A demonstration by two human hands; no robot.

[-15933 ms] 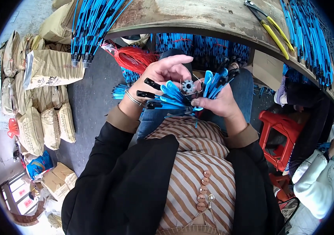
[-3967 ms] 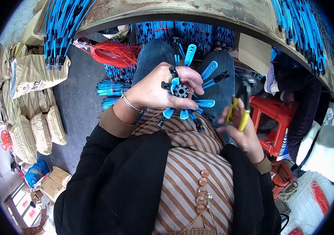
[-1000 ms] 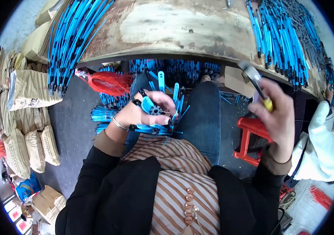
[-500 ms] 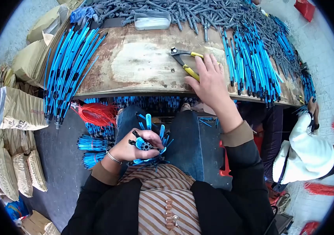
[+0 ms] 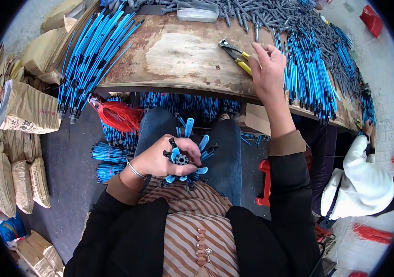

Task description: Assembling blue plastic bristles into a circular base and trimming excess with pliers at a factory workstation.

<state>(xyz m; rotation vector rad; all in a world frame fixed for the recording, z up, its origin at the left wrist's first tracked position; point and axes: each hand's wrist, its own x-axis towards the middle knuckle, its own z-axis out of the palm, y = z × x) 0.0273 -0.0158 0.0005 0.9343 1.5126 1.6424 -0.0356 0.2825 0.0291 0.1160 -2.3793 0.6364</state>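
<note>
My left hand (image 5: 167, 157) is wrapped round a round black hub with blue arms (image 5: 189, 128) spreading out from it, held over my lap. The black ends of several arms stick out round the fingers. Over the wooden table (image 5: 178, 55) my right hand (image 5: 270, 69) is raised, fingers drawn together near the thumb. Whatever it pinches, if anything, is too small to make out. Just left of it lie end-cutting pliers (image 5: 244, 66) with yellow handles, their dark jaws pointing away.
Bundled blue rods with black ends lie at the left (image 5: 93, 55) and right (image 5: 310, 76). Grey plastic parts (image 5: 271, 16) are heaped behind, beside a clear box (image 5: 197, 12). Red strands (image 5: 120, 115) hang below the table edge. Sacks (image 5: 28, 106) stand left; a co-worker in white (image 5: 368, 180) sits right.
My right hand has come up off the table beside the pliers, and its spread fingers have drawn together. My left hand keeps its hold on the hub. The whole view has shifted slightly.
</note>
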